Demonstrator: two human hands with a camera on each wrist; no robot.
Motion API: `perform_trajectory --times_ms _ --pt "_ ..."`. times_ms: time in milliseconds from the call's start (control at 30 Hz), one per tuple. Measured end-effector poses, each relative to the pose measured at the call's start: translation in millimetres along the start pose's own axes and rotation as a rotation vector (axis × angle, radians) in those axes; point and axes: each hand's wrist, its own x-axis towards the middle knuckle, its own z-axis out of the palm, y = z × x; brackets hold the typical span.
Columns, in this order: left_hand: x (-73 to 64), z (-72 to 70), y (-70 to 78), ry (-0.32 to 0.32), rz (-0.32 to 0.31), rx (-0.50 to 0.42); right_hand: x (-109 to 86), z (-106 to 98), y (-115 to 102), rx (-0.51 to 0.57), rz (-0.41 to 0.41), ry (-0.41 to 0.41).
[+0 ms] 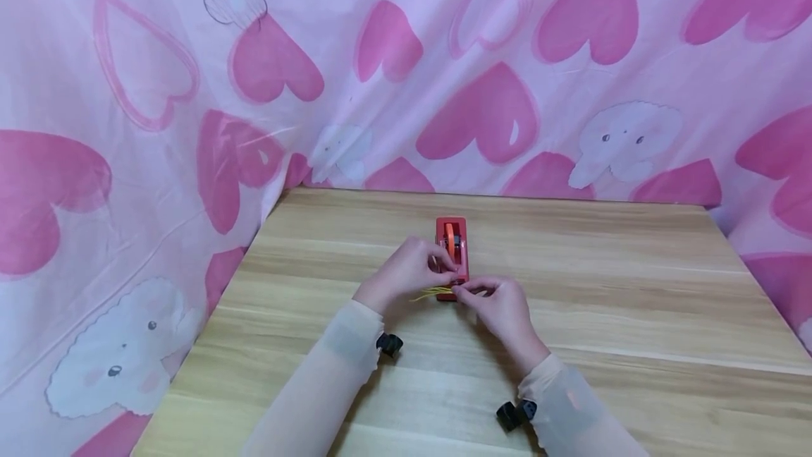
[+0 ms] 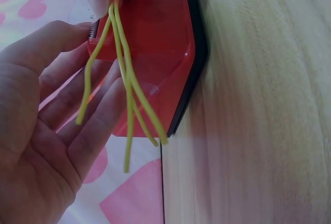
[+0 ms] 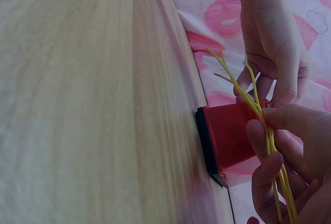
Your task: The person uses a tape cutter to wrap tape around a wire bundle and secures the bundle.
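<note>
A red tape dispenser [image 1: 462, 254] with a black base and an orange roll [image 1: 450, 238] stands on the table. My left hand [image 1: 412, 270] holds its toothed front end between thumb and forefinger, other fingers extended alongside its body in the left wrist view; what lies between these fingertips is hidden. My right hand [image 1: 504, 305] pinches a bundle of thin yellow strands [image 3: 248, 97] around its middle, just beside the dispenser. Loose strand ends [image 2: 128, 94] fan out on the left hand's side, overlapping the dispenser in the left wrist view. The other ends run across the right palm.
The wood-grain table [image 1: 596, 288] spreads around both hands. A pink cloth [image 1: 380, 111] with hearts and white animal faces hangs behind it and along its sides. Black devices [image 1: 390, 344] are strapped at both wrists over pale sleeves.
</note>
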Motion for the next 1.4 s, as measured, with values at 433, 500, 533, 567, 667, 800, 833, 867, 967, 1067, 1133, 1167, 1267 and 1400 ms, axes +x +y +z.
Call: perform_trajectory --times_ms 433,500,533,567,667,800,833,867,967,1067,1133,1167,1267,1400 --pt "4.3 -4.3 0.8 0.003 0.005 -0.015 5.4 0 -1 -0.09 -0.077 0.001" --pt "4.9 -4.3 1.2 0.002 0.006 -0.012 5.4 0 1 -0.086 -0.102 -0.008" --pt "5.2 -4.4 1.6 0.002 0.005 -0.011 5.4 0 3 -0.08 -0.109 -0.013" --pt "5.5 -4.4 1.8 0.001 0.002 -0.009 5.5 0 4 -0.068 -0.113 -0.014" --pt "5.5 -4.1 1.6 0.002 0.003 -0.003 5.9 -1 6 -0.06 -0.119 -0.018" --pt "2.5 -3.2 -1.1 -0.001 -0.013 -0.004 5.8 0 8 -0.057 -0.111 -0.041" --pt "1.7 -3.0 -1.8 0.0 -0.017 -0.006 5.8 0 9 -0.052 -0.113 -0.046" --pt "1.1 -2.8 -2.3 0.001 -0.019 0.0 5.7 0 9 -0.05 -0.114 -0.049" --pt "-1.0 -2.4 -3.7 0.003 -0.019 0.008 5.6 2 11 -0.047 -0.131 -0.048" --pt "-4.8 -1.5 -3.1 0.008 -0.01 0.008 4.2 1 12 -0.041 -0.132 -0.04" --pt "-9.1 -0.7 -1.7 0.008 -0.017 -0.004 2.6 0 11 -0.036 -0.129 -0.039" --pt "-11.8 -0.3 -0.9 0.01 -0.021 -0.011 1.6 0 10 -0.033 -0.125 -0.04" --pt "-20.5 1.0 1.7 0.027 -0.036 -0.041 -2.2 -5 7 -0.014 -0.11 -0.055" --pt "-30.6 2.1 5.6 0.067 -0.034 -0.07 -6.3 -11 3 0.019 -0.072 -0.075"
